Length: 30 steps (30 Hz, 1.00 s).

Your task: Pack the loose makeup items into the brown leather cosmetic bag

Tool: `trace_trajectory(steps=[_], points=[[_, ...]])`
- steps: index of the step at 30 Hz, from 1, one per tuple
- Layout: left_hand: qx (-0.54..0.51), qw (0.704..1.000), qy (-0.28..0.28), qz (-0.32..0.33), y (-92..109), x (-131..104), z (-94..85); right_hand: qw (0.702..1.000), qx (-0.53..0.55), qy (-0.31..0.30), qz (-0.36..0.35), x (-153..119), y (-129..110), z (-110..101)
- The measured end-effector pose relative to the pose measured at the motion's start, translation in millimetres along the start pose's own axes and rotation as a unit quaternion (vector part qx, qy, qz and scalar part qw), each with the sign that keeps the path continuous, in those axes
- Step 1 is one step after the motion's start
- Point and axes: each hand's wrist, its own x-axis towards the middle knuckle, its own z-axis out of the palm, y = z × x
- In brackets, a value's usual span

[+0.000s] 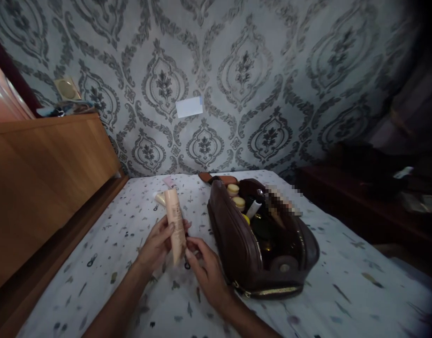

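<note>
Grey damask wallpaper (244,65) fills the back of this dim room, a wooden cabinet (54,173) stands at the left, and white printed cloth (106,244) spreads out below. Front and centre, it's the peach tube (176,218), held up above the cloth, near upright, its top leaning slightly left! Look at the left hand (160,240): forearm angling up from the bottom edge, thumb laid along the tube's near side, fingers wrapped behind with their tips peeking out at the right, a closed grip with the tube firmly in it. In from the right comes the right hand (207,267), forearm slanting, wrist low, fingers half curled, thumb and forefinger right at the tube's lower edge; whether that grip pinches it, I cannot tell. Just right of it sits a brown bag (233,239), unzipped, with pale-lidded jars (238,203) inside. Beyond the hands, a cream tube (159,198) lies on the cloth, a pink item (168,181) close behind.
</note>
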Motion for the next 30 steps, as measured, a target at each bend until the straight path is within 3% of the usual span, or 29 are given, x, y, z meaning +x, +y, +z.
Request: trace_trajectory(steps=[6, 11, 21, 30], points=[[-0.059, 0.998, -0.021, -0.002, -17, 1, -2.8, 0.966, 0.213, -0.035, 0.144, 8, 5, 4], [-0.043, 0.998, -0.036, -0.012, -23, 1, -10.7, 0.935, 0.272, -0.044, 0.224, 13, 13, 6], [-0.001, 1.0, 0.016, 0.009, -26, 5, -20.3, 0.957, 0.216, -0.023, 0.193, 13, 15, 3], [0.001, 0.999, 0.028, 0.03, -29, 8, -21.9, 0.971, 0.16, 0.009, 0.178, 9, 16, 6]])
